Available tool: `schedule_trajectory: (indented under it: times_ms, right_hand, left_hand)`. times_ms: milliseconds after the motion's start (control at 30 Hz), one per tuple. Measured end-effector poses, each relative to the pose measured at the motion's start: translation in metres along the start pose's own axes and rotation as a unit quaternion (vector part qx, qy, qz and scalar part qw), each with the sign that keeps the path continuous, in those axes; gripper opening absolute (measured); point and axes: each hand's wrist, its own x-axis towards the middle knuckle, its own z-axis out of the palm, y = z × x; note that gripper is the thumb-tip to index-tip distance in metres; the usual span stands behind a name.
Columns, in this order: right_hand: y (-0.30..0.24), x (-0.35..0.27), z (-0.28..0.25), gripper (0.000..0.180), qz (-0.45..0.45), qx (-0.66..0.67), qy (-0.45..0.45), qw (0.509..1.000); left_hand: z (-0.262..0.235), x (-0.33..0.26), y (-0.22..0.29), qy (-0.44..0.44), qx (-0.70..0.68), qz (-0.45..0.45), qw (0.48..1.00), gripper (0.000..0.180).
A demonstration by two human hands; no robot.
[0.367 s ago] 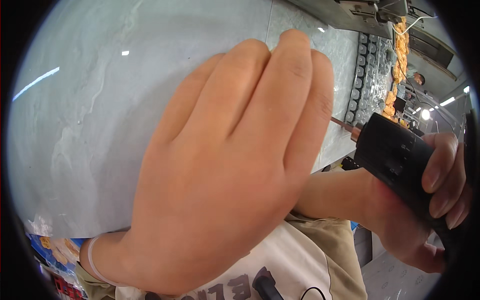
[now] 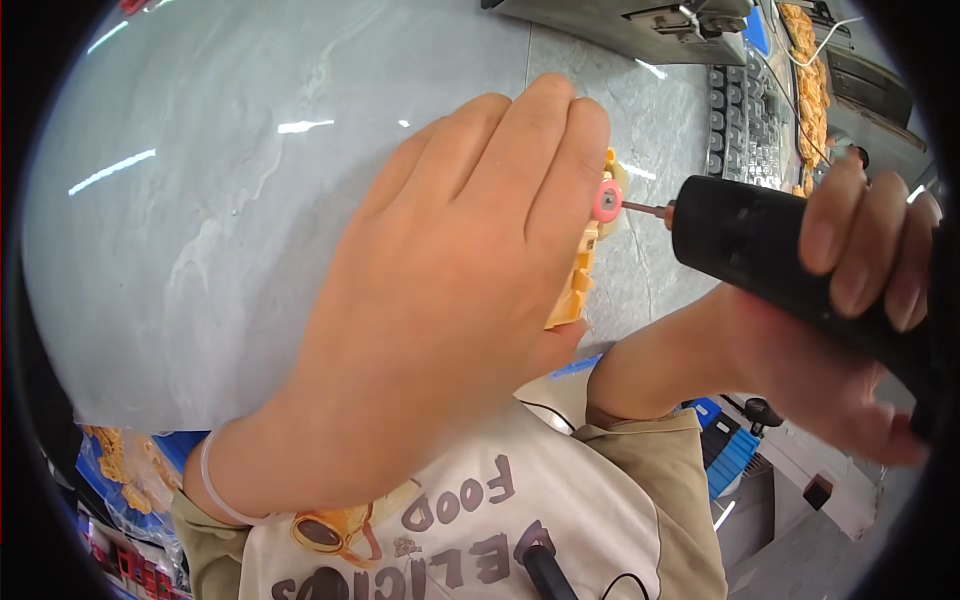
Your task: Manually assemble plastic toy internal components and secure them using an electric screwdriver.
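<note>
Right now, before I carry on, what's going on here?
A person is working over a grey tabletop. The left hand holds a yellow plastic part, mostly hidden behind it, with a pink round piece showing. The right hand grips a black driver. Its thin bit points at the middle of that piece; I can't tell whether it is turning.

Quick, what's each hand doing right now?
Left hand: closed, holding a yellow plastic part, mostly hidden.
Right hand: closed around a black power screwdriver.
</note>
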Motion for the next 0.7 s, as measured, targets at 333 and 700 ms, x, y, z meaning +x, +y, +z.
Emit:
schedule_trajectory:
  times_ms: [333, 700]
  right_hand:
    - [0.007, 0.015, 0.008, 0.036, -0.038, 0.020, 0.035, 0.998]
    - [-0.005, 0.018, 0.016, 0.028, -0.063, 0.040, 0.052, 0.996]
  left_hand:
    - [0.002, -0.003, -0.013, -0.026, -0.042, -0.003, 0.999, 0.095]
    - [0.001, -0.004, -0.011, -0.029, -0.030, -0.002, 0.999, 0.096]
